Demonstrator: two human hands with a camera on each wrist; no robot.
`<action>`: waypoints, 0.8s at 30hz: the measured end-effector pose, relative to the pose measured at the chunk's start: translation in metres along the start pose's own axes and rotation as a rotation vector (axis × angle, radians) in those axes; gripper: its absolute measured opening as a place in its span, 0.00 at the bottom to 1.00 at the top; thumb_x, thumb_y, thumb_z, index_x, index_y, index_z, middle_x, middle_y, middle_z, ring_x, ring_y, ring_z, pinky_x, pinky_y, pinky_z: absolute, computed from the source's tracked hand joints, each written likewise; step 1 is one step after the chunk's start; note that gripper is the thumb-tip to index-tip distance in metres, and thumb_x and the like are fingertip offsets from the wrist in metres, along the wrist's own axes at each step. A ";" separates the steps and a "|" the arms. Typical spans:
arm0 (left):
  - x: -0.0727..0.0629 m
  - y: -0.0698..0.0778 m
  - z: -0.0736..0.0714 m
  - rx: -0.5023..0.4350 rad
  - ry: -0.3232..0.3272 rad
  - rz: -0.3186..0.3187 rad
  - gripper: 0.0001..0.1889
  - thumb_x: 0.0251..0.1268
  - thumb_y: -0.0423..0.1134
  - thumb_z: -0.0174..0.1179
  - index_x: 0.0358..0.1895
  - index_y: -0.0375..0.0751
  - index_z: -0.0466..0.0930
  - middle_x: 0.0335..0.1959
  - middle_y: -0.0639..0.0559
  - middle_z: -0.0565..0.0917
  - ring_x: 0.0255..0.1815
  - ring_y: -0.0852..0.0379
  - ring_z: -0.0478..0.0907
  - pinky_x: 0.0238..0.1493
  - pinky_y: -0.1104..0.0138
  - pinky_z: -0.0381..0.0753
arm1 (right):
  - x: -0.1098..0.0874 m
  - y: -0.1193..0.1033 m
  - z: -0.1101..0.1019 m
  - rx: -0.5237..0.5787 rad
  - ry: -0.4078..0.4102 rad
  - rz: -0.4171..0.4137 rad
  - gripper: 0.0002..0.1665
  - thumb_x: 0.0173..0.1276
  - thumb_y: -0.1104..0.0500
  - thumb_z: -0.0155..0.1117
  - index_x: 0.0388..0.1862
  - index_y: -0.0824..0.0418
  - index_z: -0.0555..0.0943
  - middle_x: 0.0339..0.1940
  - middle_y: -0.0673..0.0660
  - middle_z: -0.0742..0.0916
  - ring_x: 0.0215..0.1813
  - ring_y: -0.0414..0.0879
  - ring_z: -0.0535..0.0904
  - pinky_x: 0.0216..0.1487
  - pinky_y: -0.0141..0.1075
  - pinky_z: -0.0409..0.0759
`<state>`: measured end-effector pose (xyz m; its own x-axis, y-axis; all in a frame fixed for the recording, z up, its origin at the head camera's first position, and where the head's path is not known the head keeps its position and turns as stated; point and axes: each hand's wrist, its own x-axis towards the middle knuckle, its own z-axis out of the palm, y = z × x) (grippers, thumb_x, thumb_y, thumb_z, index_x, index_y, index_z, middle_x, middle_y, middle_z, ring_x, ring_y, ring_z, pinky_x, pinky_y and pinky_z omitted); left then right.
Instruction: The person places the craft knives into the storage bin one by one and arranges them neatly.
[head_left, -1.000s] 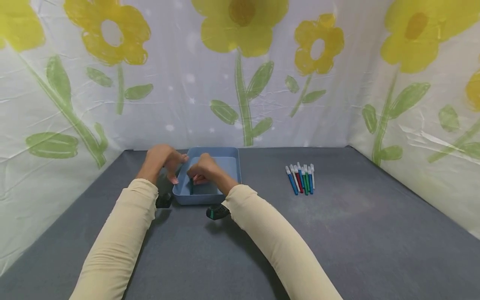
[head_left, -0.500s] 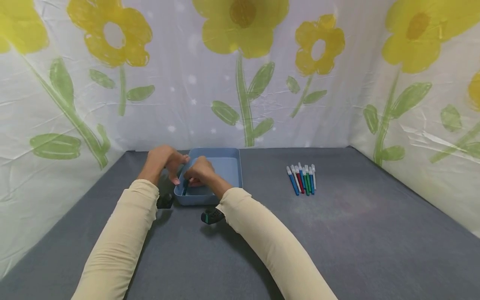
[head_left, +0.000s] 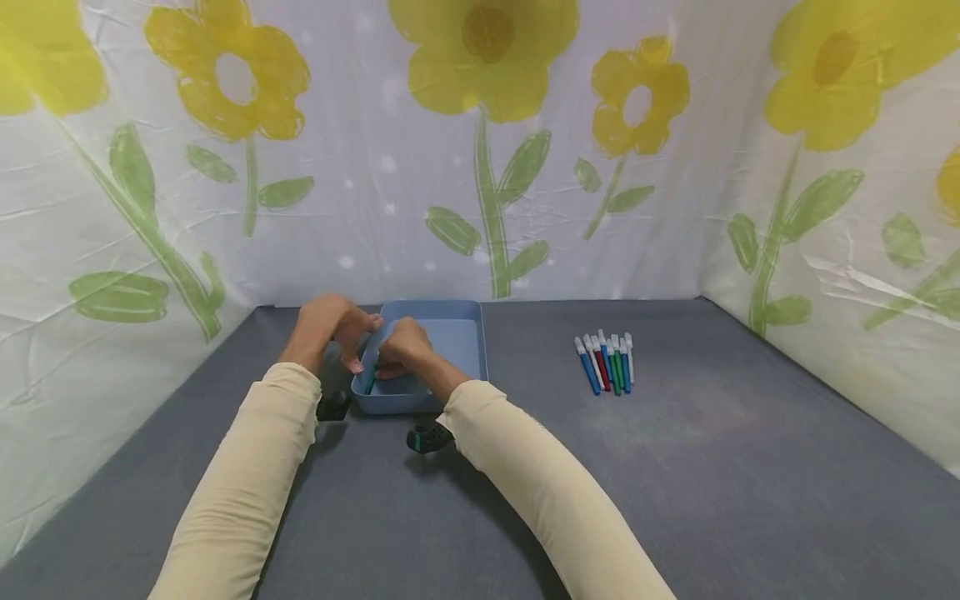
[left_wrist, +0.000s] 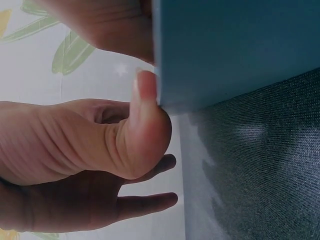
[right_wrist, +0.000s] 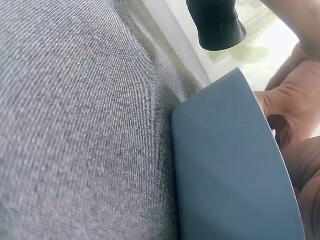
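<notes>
A shallow blue tray point(head_left: 461, 342) lies toward the back left of the table. My right hand point(head_left: 405, 343) reaches inside it, fingers curled, and pinches a slim green marker point(head_left: 371, 382) slanting down near the tray's left wall. Most of the marker is hidden under that hand. At the tray's left side is my left hand point(head_left: 337, 327), its thumb right at the rim and another fingertip farther back along it. In the left wrist view the thumb point(left_wrist: 145, 130) touches the rim, while two other fingers stretch out straight below. The tray's outer wall point(right_wrist: 230, 165) hides the right fingertips in the right wrist view.
Several markers point(head_left: 606, 363) in blue, red, green and white lie bunched on the dark grey table point(head_left: 720, 467) to the right. A black wrist device point(head_left: 429, 437) hangs under the right wrist, in front of the tray. A flower-printed curtain point(head_left: 360, 208) stands behind the table.
My right hand has moved left inside the tray with the marker, from nearer its middle to the left wall, and the marker has gone from upright to slanting. The left hand stays at the rim.
</notes>
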<state>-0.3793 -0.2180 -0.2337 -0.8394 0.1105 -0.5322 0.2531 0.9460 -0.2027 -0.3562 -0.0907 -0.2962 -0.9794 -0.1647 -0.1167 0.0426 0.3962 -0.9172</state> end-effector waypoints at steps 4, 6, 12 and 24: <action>0.001 0.000 0.001 -0.014 -0.007 0.004 0.63 0.59 0.66 0.72 0.88 0.49 0.40 0.88 0.34 0.41 0.86 0.31 0.51 0.64 0.46 0.75 | 0.001 0.002 -0.004 -0.046 -0.017 -0.031 0.04 0.64 0.73 0.71 0.30 0.74 0.83 0.27 0.70 0.90 0.42 0.64 0.92 0.43 0.49 0.91; 0.001 0.000 0.002 -0.036 -0.010 -0.007 0.63 0.58 0.66 0.72 0.88 0.50 0.39 0.88 0.34 0.41 0.85 0.32 0.53 0.60 0.48 0.76 | 0.002 0.003 -0.008 -0.121 -0.026 -0.069 0.09 0.64 0.70 0.74 0.25 0.71 0.83 0.23 0.67 0.89 0.35 0.62 0.92 0.39 0.47 0.91; 0.001 0.001 0.002 -0.043 -0.003 -0.026 0.64 0.57 0.66 0.74 0.88 0.52 0.40 0.87 0.34 0.45 0.77 0.39 0.66 0.52 0.53 0.76 | -0.001 -0.005 -0.023 -0.196 -0.059 -0.148 0.11 0.67 0.67 0.73 0.38 0.78 0.88 0.28 0.69 0.91 0.16 0.47 0.80 0.42 0.48 0.91; 0.003 -0.002 0.001 -0.081 -0.012 -0.056 0.66 0.55 0.65 0.74 0.88 0.52 0.37 0.87 0.33 0.41 0.83 0.34 0.56 0.62 0.47 0.76 | 0.000 -0.014 -0.045 -0.110 -0.046 -0.118 0.13 0.68 0.68 0.72 0.47 0.76 0.83 0.35 0.72 0.92 0.20 0.47 0.80 0.50 0.52 0.89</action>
<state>-0.3819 -0.2199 -0.2352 -0.8454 0.0538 -0.5314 0.1658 0.9722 -0.1654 -0.3652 -0.0561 -0.2660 -0.9662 -0.2561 -0.0305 -0.0964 0.4681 -0.8784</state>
